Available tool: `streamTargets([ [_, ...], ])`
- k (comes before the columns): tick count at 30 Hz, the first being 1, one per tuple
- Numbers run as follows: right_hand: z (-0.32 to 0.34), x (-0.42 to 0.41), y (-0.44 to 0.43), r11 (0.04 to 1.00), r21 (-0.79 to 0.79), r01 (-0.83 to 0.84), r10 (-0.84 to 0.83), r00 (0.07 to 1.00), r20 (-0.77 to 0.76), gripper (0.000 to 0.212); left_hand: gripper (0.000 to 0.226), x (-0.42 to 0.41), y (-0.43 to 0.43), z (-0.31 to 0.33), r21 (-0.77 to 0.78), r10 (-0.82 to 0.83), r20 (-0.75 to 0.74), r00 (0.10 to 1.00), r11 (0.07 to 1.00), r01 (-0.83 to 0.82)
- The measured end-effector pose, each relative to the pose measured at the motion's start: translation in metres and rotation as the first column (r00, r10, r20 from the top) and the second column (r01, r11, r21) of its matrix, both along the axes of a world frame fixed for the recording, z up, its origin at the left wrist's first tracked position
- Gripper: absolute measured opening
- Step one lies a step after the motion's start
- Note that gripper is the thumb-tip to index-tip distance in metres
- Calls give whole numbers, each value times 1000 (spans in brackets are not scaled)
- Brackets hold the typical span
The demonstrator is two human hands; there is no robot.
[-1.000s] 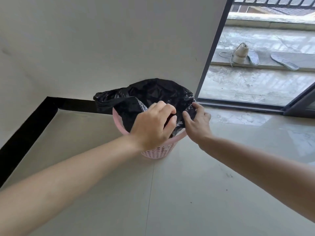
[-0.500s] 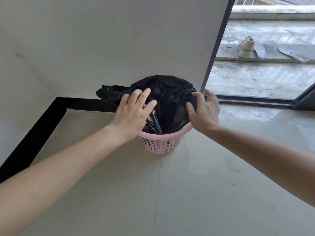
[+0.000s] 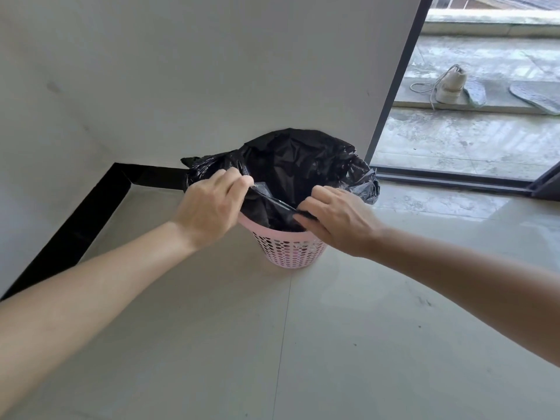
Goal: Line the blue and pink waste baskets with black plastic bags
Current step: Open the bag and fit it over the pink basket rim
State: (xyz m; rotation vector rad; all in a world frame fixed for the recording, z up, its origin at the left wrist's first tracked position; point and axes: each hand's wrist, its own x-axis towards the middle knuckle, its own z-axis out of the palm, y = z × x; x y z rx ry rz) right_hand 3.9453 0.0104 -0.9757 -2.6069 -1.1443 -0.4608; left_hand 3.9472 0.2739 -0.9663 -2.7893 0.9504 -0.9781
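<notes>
A pink perforated waste basket [image 3: 288, 250] stands on the pale floor near the wall corner. A black plastic bag [image 3: 297, 159] sits in it, its mouth billowing above the rim at the back and sides. My left hand [image 3: 212, 204] pinches the near edge of the bag at the basket's left rim. My right hand [image 3: 336, 213] pinches the same edge at the right rim, so the plastic is stretched taut between both hands. The blue basket is out of view.
A white wall with a black skirting board [image 3: 75, 225] runs behind and to the left. A dark-framed glass door [image 3: 391, 95] is at the right. Outside lie a shoe [image 3: 450, 86] and insoles [image 3: 533, 97].
Both hands have come from resting flat on the bag's sides to pinching its near edge, pulling it tight across the front of the rim.
</notes>
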Motion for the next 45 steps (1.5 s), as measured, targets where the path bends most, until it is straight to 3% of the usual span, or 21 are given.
streamTargets([
  [2,2,-2,1,999,48,-17,13,996,85,31,10,-7,13,-9,20,-90,-15,996,996,91],
  [5,-6,-7,-4,973,-113,-201,219,957,188,16,10,-21,25,-26,75,-157,-135,978,983,168],
  [7,-12,-13,-7,939,-226,-261,310,925,219,18,10,-29,26,-37,66,-139,-255,957,985,161],
  [10,-11,-17,-8,920,-259,-295,365,886,286,19,12,-31,20,-42,-37,-111,-361,926,994,104],
  [14,-8,-24,-9,890,-261,-373,445,836,321,20,18,-29,16,-37,11,-79,-355,931,996,89],
  [16,-15,-30,-12,848,-345,-402,506,808,302,21,18,-31,15,-35,61,-63,-373,926,994,93],
  [19,-25,-31,-23,830,-430,-356,483,843,234,21,19,-32,9,-29,163,-103,-313,944,973,161],
  [22,-26,-31,-30,854,-373,-362,438,888,139,24,36,-24,-2,-19,99,-147,-195,970,981,168],
  [24,-22,-36,-33,903,-243,-354,381,922,70,16,38,-22,-14,-18,73,-182,-163,970,978,196],
  [26,-19,-40,-34,972,-32,-232,233,971,58,14,45,-20,-28,-18,124,-196,-188,962,967,222],
  [28,-16,-41,-32,952,283,113,-103,994,-47,14,45,-20,-41,-20,190,-176,-283,943,953,235],
  [30,-12,-34,-32,727,424,541,-430,839,-333,15,27,-21,-53,-22,248,-144,-323,935,941,231],
  [32,-12,-22,-35,558,333,760,-514,632,-579,32,31,-26,-65,-23,262,-116,-316,942,943,204],
  [34,-14,-12,-37,542,268,797,-460,548,-698,47,31,-34,-76,-27,228,-134,-296,946,952,206],
  [37,-22,-5,-30,550,268,791,-360,515,-778,49,25,-41,-90,-31,192,-139,-307,941,960,204],
  [39,-25,0,-26,497,277,822,-306,465,-831,49,20,-37,-88,-33,124,-181,-325,928,965,232],
  [42,-23,11,-27,390,200,899,-190,291,-938,46,51,-31,-74,-29,-2,-150,-412,899,986,164],
  [43,-23,13,-27,376,166,912,-228,265,-937,47,57,-31,-69,-26,-51,-143,-403,904,990,134],
  [45,-25,21,-29,322,179,929,-450,317,-835,42,47,-29,-57,-23,-194,-102,-260,960,980,51],
])
